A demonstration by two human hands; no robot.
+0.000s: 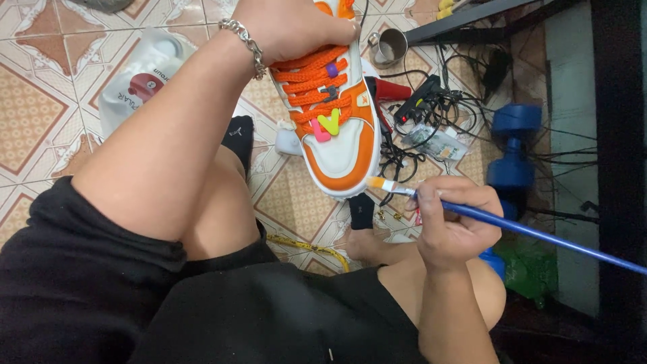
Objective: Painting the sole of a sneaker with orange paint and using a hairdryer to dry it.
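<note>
Your left hand [290, 27] is clamped over the top of the orange and white sneaker [333, 114], fingers curled down around the collar and upper laces, holding it toe-down in the air above the tiled floor [40, 114], between your knees. It looks light and fairly stiff in the sole, with a softer upper that gives under pressure, so taking it by the collar, where you have it, seems the sound place; the smooth toe panels would likely be slippery and are best left untouched near the brush. Small coloured letter charms [327, 125] sit on the orange laces [313, 81] and may snag. Your right hand [451, 226] is closed in a pen-style pinch on the blue paintbrush [539, 234], close to the ferrule, with the long handle trailing off to your right. The bristle tip [376, 183] lies just at the sole edge by the toe; whether it touches, you cannot tell. The brush is light and thin, so a gentle pinch should do. Beyond the shoe lie tangled cables [431, 108], a metal cup [389, 46] and a blue dumbbell [513, 145].
</note>
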